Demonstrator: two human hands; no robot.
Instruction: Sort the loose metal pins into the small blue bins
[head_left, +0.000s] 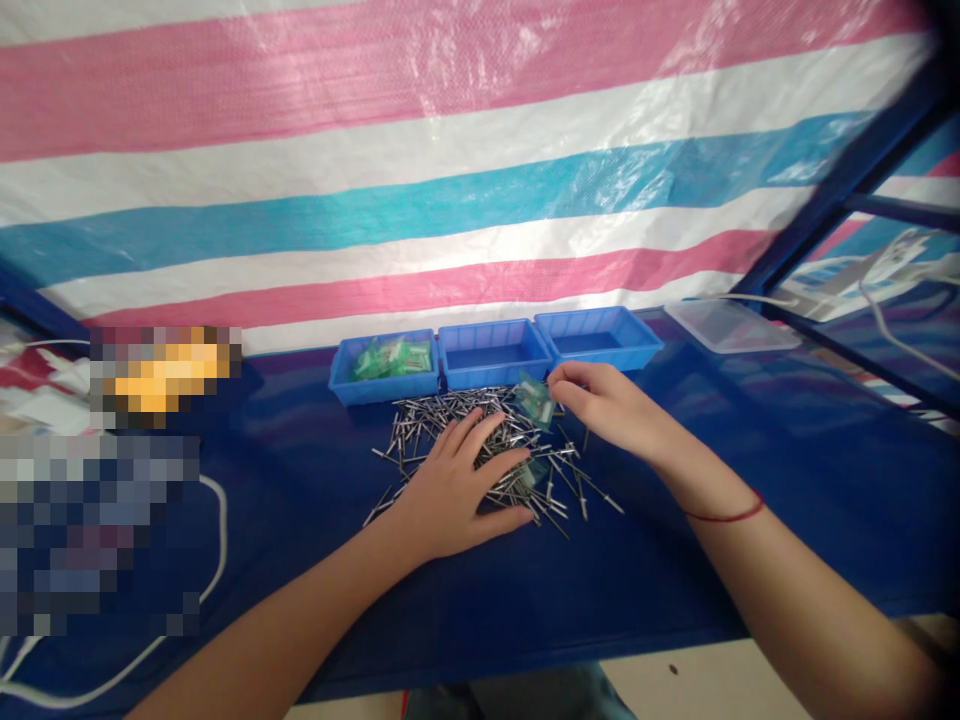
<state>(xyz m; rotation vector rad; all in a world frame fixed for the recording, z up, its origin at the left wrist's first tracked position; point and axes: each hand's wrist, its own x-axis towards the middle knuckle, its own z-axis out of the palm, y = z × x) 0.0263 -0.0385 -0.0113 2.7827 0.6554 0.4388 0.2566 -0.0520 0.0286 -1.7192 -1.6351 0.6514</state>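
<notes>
A heap of metal pop rivets [420, 415] lies spread on the blue table. My left hand [457, 490] rests on the heap with its fingers spread. Beside the heap's right edge, my right hand [592, 395] pinches a small clear green plastic packet [534, 402] that has something pale inside. Another greenish packet [532, 472] lies among the rivets near my left fingertips. Behind the heap, the left blue bin [384, 390] holds several green packets [394, 357].
A middle blue bin [495, 376] and a right blue bin [611, 355] stand in the same row. A clear plastic lid [731, 328] lies at the back right. White cable [223, 540] curves along the left, near blurred-out areas. A striped sheet [420, 220] hangs behind.
</notes>
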